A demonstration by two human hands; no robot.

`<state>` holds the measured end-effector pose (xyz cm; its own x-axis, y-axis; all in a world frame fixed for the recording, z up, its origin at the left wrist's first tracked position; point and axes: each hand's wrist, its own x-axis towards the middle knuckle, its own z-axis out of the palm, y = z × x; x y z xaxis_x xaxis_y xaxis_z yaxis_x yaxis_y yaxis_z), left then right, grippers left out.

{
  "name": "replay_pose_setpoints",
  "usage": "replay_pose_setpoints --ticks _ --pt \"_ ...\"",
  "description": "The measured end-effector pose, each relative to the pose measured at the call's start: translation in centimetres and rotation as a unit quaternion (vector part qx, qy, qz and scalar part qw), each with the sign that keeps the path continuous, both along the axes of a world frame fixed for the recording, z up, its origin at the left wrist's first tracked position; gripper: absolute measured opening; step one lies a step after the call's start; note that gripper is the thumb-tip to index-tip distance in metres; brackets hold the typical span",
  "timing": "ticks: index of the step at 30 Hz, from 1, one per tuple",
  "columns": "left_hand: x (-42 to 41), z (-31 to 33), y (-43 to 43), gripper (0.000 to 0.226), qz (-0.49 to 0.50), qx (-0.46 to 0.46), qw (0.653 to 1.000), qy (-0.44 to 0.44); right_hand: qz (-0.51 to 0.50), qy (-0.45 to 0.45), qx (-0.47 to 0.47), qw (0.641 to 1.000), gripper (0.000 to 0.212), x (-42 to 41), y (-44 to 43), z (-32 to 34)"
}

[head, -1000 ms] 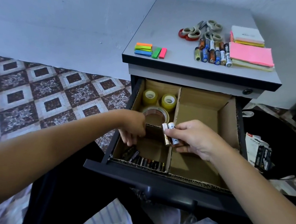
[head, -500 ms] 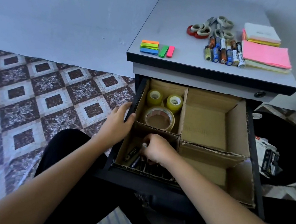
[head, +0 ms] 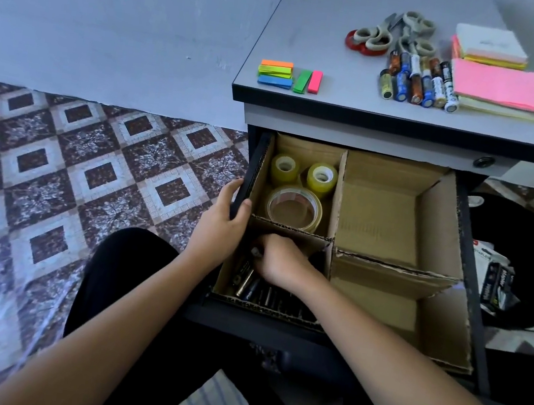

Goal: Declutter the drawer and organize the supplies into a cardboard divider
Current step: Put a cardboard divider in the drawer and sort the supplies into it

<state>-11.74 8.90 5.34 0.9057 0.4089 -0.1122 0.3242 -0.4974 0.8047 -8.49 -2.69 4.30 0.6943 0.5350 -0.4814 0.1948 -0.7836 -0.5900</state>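
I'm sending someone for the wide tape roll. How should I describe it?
Start at the open drawer, in the back-left compartment of the cardboard divider. The wide tape roll lies flat at the front, clear and much larger than the two small yellow rolls behind it.

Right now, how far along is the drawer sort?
Done: three tape rolls sit in the divider's back-left compartment, and a row of batteries lies in the front-left one. In hand: the right hand pinches a battery there while the left hand grips the drawer side. Left: loose batteries, scissors, sticky notes and colour flags on the cabinet top; both right compartments show only bare cardboard.
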Motion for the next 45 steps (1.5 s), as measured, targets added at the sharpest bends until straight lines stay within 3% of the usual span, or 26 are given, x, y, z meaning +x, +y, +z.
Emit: replay_pose_setpoints --ticks 11,16,22,35,45 --pt "0.1 -0.1 0.0 0.038 0.017 -0.017 1.000 -0.005 0.096 0.050 0.008 0.994 0.022 0.5 0.0 0.5" --pt "0.0 -0.2 0.0 0.038 0.011 -0.021 1.000 -0.007 -0.020 0.033 0.013 0.999 0.010 0.4 0.0 0.5" --pt "-0.1 -0.2 0.0 0.040 0.009 -0.016 1.000 -0.011 -0.120 0.045 0.013 0.992 0.013 0.0 0.9 0.8" --pt "-0.1 0.0 0.0 0.040 0.012 -0.023 1.000 -0.006 -0.239 0.062 0.067 0.967 0.021 -0.4 1.4 -0.2" --pt "0.0 -0.2 0.0 0.041 0.014 -0.019 1.000 -0.012 -0.235 0.053 0.051 0.969 0.023 -0.8 2.2 -1.3"
